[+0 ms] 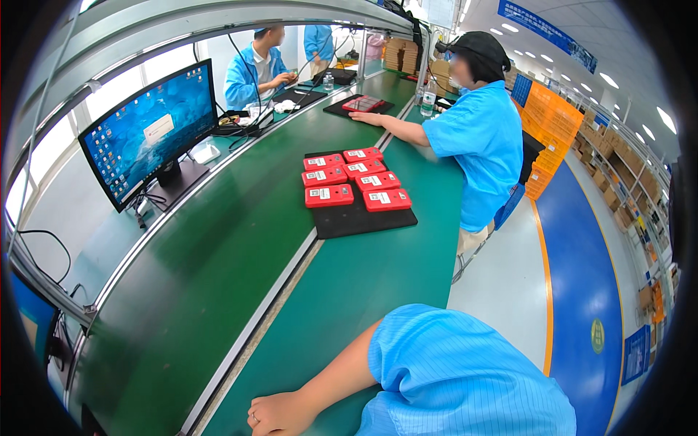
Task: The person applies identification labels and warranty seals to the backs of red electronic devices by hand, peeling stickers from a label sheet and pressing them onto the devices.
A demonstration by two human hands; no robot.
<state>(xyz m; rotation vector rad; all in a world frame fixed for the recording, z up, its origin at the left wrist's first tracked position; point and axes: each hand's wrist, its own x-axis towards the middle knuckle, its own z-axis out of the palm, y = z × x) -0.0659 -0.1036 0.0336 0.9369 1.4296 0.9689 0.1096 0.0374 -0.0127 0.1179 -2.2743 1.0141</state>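
Note:
My right hand rests at the lower edge of the view, on the green work surface. Its fingers curl downward, and a ring shows on one of them. The frame's edge cuts the hand off, so whatever the fingers may hold is hidden. My left hand is out of view. Farther up the bench, several red handheld devices with white labels lie in two rows on a black mat, apart from my hand.
A co-worker in blue sits at the right, one hand by a red-framed device on another black mat. A monitor stands left of the green belt. A metal rail divides belt and bench. Another person sits beyond.

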